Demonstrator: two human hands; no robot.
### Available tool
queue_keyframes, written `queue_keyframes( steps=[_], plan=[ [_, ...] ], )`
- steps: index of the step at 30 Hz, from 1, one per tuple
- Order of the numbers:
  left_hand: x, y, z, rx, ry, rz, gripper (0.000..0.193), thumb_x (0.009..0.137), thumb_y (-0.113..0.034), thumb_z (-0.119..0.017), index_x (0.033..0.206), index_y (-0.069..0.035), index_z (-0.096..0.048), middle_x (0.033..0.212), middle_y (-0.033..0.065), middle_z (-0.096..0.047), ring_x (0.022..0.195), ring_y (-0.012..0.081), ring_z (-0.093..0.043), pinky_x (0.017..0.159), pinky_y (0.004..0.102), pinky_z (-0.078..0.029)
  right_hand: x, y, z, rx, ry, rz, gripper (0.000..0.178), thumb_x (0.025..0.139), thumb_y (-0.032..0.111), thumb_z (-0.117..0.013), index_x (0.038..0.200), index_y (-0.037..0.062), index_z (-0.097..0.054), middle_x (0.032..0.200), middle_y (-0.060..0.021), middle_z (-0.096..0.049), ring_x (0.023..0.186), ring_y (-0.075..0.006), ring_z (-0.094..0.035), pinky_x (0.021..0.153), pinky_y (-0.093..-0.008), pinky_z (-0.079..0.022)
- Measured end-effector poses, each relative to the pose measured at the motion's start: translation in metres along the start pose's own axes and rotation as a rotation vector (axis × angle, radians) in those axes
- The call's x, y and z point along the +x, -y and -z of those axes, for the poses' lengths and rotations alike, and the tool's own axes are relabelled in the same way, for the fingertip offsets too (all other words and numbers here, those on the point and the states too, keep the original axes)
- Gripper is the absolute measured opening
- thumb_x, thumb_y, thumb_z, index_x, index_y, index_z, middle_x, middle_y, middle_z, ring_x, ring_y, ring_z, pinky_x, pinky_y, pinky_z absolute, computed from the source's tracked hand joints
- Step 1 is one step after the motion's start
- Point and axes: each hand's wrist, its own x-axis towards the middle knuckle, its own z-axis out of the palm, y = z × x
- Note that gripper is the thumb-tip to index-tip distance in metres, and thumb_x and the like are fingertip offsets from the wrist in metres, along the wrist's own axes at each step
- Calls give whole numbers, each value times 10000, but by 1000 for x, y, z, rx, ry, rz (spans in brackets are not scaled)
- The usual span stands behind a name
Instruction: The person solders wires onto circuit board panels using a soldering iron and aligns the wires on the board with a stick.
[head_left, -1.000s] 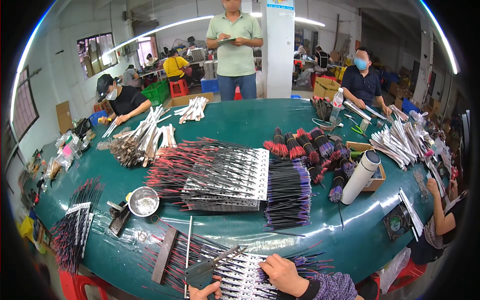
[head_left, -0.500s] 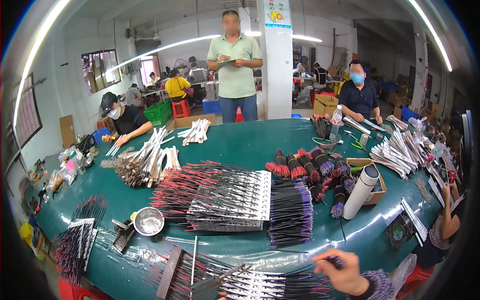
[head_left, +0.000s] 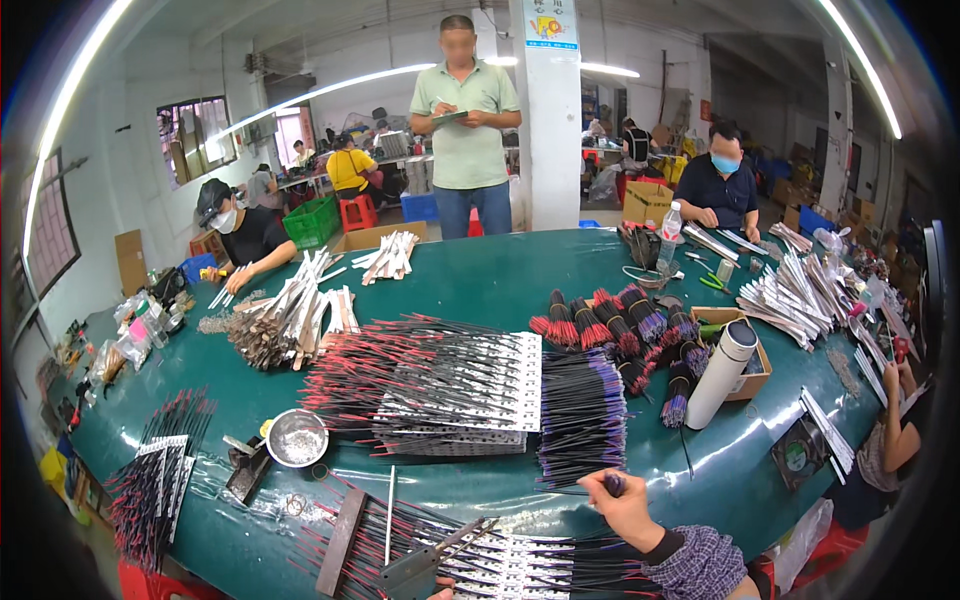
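My right hand [head_left: 624, 512] is closed around a short dark purple, handle-shaped thing [head_left: 613, 485]; its full shape is hidden in the fingers. It hovers at the near edge of a stack of black wires with purple ends [head_left: 582, 425]. Only fingertips of my left hand [head_left: 441, 592] show at the lower edge, beside a dark metal plate tool [head_left: 408, 577] with a thin pointed part. Below lies a white perforated strip board [head_left: 515, 567] with black wires across it. A brown bar [head_left: 342, 540] rests over the red-ended wires on its left.
A pile of wired white boards [head_left: 450, 385] fills the middle. A metal bowl [head_left: 297, 439] stands left, a white flask [head_left: 722, 375] right, beside wire bundles [head_left: 610, 325] and a cardboard box [head_left: 752, 380]. Several people sit around the green table; a person [head_left: 463, 130] stands opposite, writing.
My right hand has moved left and slightly away from me, from beside the white board to the purple-ended wires, still holding the purple thing. The co-worker at the far right has lowered their head.
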Motion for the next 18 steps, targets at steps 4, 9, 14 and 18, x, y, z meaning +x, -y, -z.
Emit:
queue_keyframes(
  steps=[4, 9, 14, 18],
  plan=[
    [6, 0, 2, 14, -8, -4, 114, 862, -31, -721, 784, -24, -639, 662, 55, -618, 561, 158, -566, 532, 273, -432, 3, 18, 0, -7, -20, -95, 134, 964, 133, -713, 954, 10, -765, 684, 30, -625, 595, -36, -519, 536, -213, -406],
    [5, -3, 0, 7, -10, -38, 113, 855, -13, -724, 788, -26, -634, 665, 55, -619, 549, 157, -566, 515, 270, -433, -14, 127, 17, 68, 115, -93, 121, 966, 73, -691, 976, -25, -762, 667, 5, -626, 591, -44, -540, 529, -207, -418],
    [5, 3, 6, 33, -22, -90, 85, 849, -6, -726, 814, -17, -649, 661, 57, -614, 532, 145, -557, 497, 269, -431, -43, 221, 28, 201, 506, 102, 170, 929, -53, -654, 1082, -85, -722, 894, -200, -741, 792, -248, -741, 684, -317, -598],
    [19, 15, 23, 41, 16, -64, 81, 846, 3, -718, 895, 4, -653, 675, 59, -610, 538, 139, -555, 494, 262, -433, -29, 251, 12, 362, 1027, 94, 304, 1007, 6, -586, 1292, -97, -613, 1228, -296, -659, 1175, -347, -647, 1001, -436, -509]
  ],
)
